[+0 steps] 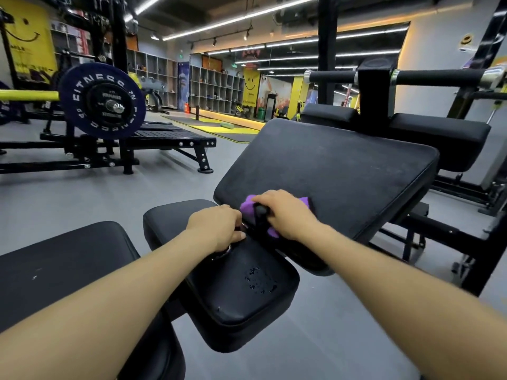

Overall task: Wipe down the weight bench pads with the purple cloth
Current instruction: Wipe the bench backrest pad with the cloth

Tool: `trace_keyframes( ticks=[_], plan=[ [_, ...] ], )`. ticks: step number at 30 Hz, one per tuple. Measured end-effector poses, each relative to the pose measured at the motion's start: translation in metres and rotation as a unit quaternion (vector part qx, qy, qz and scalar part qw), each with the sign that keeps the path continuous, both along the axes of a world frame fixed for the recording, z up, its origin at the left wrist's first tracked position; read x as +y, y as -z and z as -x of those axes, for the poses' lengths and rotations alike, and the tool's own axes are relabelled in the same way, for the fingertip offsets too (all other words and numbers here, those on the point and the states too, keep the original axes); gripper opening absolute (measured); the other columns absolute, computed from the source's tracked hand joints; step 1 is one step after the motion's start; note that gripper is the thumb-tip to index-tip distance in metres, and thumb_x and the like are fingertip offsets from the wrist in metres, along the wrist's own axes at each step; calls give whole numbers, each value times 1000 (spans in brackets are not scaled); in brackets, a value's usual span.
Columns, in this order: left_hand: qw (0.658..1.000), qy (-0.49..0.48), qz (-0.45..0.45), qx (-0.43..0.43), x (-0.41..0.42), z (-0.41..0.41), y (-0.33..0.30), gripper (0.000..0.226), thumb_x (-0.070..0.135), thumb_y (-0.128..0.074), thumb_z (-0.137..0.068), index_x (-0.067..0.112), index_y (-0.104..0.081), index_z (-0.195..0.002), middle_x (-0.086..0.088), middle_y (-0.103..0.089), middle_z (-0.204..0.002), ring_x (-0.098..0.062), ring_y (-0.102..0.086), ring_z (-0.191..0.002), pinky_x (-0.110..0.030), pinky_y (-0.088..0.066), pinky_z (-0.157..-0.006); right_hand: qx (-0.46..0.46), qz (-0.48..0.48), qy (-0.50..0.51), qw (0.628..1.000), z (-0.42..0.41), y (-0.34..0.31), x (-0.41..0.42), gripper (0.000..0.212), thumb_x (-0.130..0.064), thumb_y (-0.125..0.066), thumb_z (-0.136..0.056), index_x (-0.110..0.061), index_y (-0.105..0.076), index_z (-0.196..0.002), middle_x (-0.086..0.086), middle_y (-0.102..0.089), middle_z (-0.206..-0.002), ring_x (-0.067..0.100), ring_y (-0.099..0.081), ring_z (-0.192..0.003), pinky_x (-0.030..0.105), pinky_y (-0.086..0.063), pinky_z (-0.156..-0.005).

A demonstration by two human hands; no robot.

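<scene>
The purple cloth, soft, light and best bunched under the palm, lies at the large angled pad's lower edge, gripped by the right hand, while the left hand curls around something I cannot identify.

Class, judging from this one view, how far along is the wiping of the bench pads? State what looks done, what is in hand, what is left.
Done: nothing certain; droplets sit on the seat pad. In hand: the right hand holds the purple cloth at the lower edge of the large angled pad; the left hand grips something at the hinge. Left: probably most of that pad and the side pad.
</scene>
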State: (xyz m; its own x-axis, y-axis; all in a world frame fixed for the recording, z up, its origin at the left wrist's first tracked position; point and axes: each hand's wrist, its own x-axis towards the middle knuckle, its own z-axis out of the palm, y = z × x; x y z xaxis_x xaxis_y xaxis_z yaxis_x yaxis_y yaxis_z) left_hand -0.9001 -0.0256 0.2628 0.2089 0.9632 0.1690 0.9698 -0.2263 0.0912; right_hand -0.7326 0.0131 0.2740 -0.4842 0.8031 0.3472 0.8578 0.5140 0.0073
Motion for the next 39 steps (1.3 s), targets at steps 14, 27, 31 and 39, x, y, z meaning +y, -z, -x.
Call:
trace_keyframes(
  ticks=[14, 27, 31, 39],
  plan=[
    [1000, 1, -12, -18, 15, 21, -3, 25, 47, -55, -88, 31, -61, -106, 8, -60, -113, -20, -57, -108, -32, -45, -80, -3, 26, 5, 1000, 2, -19, 9, 54, 3, -50, -79, -27, -60, -122, -2, -62, -119, 19, -54, -110, 27, -43, -83],
    [999, -38, 1, -17, 34, 61, 9, 44, 56, -50, -88, 26, -60, -119, 2, -58, -123, -24, -56, -112, -33, -46, -86, 5, -32, 67, 997, 77, -10, 88, 35, 0, -46, -87, -14, -57, -117, 8, -54, -121, 29, -46, -114, 38, -44, -79],
    [998, -44, 28, -18, 39, 57, 7, 46, 54, -53, -87, 25, -57, -122, 0, -58, -123, -24, -55, -113, -32, -43, -85, -50, 20, 28, 998, 89, -6, 90, 29, 0, -45, -86, -16, -57, -107, 7, -56, -118, 29, -48, -112, 38, -46, -78],
    [996, -60, 48, -40, 36, 55, 6, 42, 51, -54, -88, 25, -58, -120, -1, -60, -119, -24, -55, -109, -29, -39, -76, -61, 80, -11, 995, 63, -1, 38, 48, -6, -43, -90, -31, -51, -130, -2, -53, -132, 23, -42, -122, 36, -38, -93]
  ],
)
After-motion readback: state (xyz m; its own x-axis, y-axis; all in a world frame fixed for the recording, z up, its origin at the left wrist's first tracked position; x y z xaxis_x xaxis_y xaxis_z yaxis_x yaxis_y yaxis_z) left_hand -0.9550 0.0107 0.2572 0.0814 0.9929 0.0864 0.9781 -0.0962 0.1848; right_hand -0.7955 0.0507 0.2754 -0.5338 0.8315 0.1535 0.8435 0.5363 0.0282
